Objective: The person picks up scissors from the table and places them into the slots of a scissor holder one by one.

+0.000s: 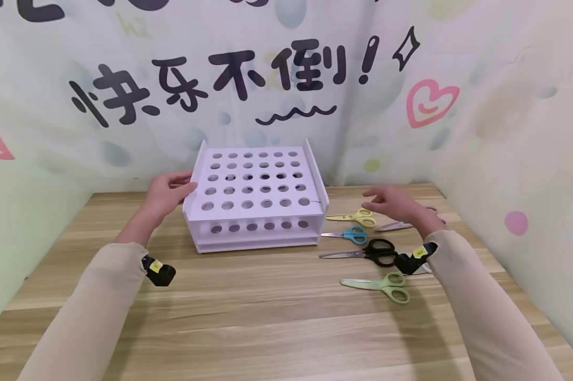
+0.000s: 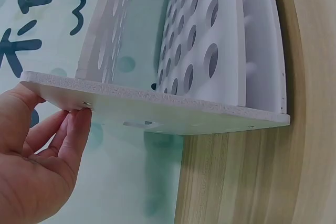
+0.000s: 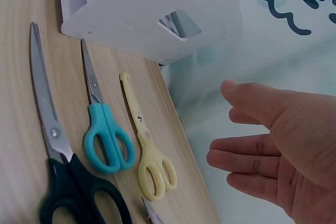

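A white rack (image 1: 255,211) with rows of round holes stands near the back of the table. My left hand (image 1: 167,193) pinches its left side panel (image 2: 157,111) at the upper edge, the fingertips on the outer face in the left wrist view. To the right of the rack, my right hand (image 1: 391,203) hovers with nothing in it, fingers loosely bent. Nearest below it are yellow scissors (image 1: 363,217) and pale pink scissors (image 1: 395,226), the latter partly covered by the wrist. In the right wrist view, the right hand (image 3: 262,150) shows apart from the rack and scissors.
Blue scissors (image 1: 356,235), black scissors (image 1: 381,252) and light green scissors (image 1: 393,287) lie on the wooden table (image 1: 248,317), right of the rack. A white handle (image 1: 427,268) shows beside the right wrist camera. A printed cloth (image 1: 181,132) hangs right behind the table.
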A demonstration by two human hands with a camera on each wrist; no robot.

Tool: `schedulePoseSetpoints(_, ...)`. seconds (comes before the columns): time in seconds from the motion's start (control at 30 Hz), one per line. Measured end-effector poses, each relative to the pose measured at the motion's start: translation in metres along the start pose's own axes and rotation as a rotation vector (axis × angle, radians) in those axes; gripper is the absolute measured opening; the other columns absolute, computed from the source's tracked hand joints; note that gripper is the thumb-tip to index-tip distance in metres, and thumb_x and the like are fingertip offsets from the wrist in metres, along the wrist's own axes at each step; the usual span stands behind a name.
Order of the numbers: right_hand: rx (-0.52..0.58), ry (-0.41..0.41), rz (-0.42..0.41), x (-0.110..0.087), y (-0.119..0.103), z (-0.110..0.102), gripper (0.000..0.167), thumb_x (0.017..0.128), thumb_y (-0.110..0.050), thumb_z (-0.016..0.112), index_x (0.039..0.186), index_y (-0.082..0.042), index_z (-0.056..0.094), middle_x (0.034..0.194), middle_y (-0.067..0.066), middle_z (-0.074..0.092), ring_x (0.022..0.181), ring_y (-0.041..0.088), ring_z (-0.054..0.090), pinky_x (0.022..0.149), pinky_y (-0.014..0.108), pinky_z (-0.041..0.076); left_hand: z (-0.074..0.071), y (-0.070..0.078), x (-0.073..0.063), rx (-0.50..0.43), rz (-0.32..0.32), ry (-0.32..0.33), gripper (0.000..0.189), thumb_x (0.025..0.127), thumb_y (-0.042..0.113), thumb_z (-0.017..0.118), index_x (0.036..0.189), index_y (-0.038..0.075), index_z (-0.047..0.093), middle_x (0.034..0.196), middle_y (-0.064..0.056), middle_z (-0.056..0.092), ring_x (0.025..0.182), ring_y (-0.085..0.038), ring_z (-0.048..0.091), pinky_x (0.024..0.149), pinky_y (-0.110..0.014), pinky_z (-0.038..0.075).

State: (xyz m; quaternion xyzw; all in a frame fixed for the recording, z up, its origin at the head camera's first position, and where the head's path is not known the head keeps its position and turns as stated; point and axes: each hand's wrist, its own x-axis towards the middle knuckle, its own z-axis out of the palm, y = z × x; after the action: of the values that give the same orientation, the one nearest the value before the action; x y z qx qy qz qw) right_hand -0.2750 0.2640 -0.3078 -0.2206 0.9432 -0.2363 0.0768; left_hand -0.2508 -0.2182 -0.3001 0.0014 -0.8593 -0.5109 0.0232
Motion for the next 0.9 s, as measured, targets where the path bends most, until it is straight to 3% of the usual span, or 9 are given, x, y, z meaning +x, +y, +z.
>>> schedulePoseSetpoints(0.27, -0.007, -0.054, 0.015, -0.015, 0.014, 0.006, 0.041, 0.092, -0.022, 0.056, 0.12, 0.009, 0.054, 0.096, 0.019, 0.065, 0.085, 0.028, 0.062, 0.073, 0.042, 0.05, -0.001, 0.0, -0.001, 0.005, 0.009, -0.001, 0.052, 0.093, 0.022, 0.053, 0.137, -0.002, 0.039, 0.126, -0.022, 0.048, 0.11, -0.029, 0.048, 0.07, -0.012, 0.047)
schedulePoseSetpoints(0.57, -0.015, -0.143, 0.095, -0.036, 0.024, 0.01, 0.048, 0.09, -0.027, 0.059, 0.123, 0.007, 0.052, 0.1, 0.017, 0.064, 0.091, 0.028, 0.06, 0.078, 0.045, 0.048, 0.0, -0.002, 0.0, 0.005, -0.007, -0.009, 0.052, 0.093, 0.023, 0.052, 0.138, 0.0, 0.037, 0.127, -0.022, 0.045, 0.112, -0.03, 0.047, 0.072, -0.013, 0.046)
schedulePoseSetpoints(0.9, 0.045, -0.133, 0.097, -0.052, 0.043, 0.019, 0.05, 0.084, -0.027, 0.067, 0.12, 0.005, 0.055, 0.099, 0.015, 0.064, 0.091, 0.026, 0.06, 0.077, 0.042, 0.049, 0.0, 0.0, -0.001, 0.002, 0.005, -0.006, 0.052, 0.094, 0.022, 0.051, 0.138, -0.001, 0.038, 0.126, -0.022, 0.045, 0.111, -0.03, 0.047, 0.072, -0.012, 0.047)
